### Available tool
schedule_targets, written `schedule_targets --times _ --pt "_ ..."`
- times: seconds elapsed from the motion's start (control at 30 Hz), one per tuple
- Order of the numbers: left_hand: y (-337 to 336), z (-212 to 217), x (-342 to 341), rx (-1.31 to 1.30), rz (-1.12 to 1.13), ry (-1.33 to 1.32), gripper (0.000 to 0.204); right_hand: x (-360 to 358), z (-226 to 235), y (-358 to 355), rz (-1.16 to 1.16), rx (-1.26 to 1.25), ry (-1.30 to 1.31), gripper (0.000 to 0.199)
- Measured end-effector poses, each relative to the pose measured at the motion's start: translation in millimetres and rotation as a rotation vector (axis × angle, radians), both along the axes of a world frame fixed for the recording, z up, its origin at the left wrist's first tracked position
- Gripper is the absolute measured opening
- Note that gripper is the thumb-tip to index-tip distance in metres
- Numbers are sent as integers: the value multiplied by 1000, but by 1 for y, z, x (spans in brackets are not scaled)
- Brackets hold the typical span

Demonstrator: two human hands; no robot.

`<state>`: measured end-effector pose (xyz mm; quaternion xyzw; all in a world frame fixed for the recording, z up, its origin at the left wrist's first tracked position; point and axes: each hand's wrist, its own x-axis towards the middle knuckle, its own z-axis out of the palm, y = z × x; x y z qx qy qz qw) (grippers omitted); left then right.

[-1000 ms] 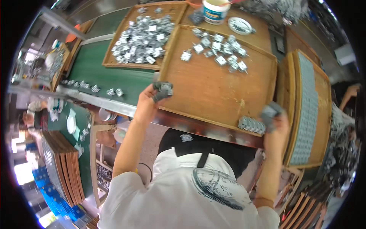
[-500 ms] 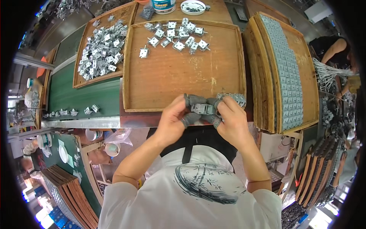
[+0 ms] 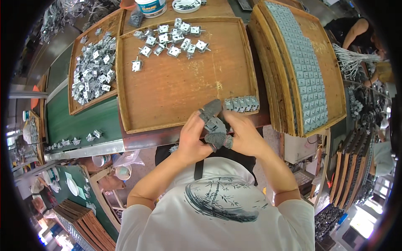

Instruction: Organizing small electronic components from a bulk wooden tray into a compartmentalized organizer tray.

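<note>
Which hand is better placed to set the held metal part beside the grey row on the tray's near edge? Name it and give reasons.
Probably the right hand: it lies just below the grey row at the tray edge. The left hand sits farther left. Both pinch the metal part.

Both hands, left hand (image 3: 190,140) and right hand (image 3: 245,136), pinch a small grey metal part (image 3: 215,124) together at the near edge of the wooden tray (image 3: 176,90).
</note>
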<state>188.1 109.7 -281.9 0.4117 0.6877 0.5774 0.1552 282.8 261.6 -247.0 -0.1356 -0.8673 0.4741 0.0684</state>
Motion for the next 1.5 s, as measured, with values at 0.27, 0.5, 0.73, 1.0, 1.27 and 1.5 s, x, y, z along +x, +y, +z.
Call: schedule_targets --times 0.27,0.5,0.73,1.0,1.27,1.5 --pt "15 -8 -6 -20 -186 268 59 19 -3 23 118 119 -124 32" --pt "50 -54 -38 -276 -75 107 56 20 87 154 -403 494 -157 34" --pt "59 -70 -45 -521 -292 -272 49 4 67 343 -845 115 -153 21" --pt "38 -85 -17 -340 -111 -38 60 -6 -6 442 -713 -127 -146 32" --pt "-117 -70 -106 -439 783 381 31 7 0 505 -690 -126 209 34" --pt "-263 -54 -170 -1346 1009 149 37 -31 64 200 -424 -366 295 32"
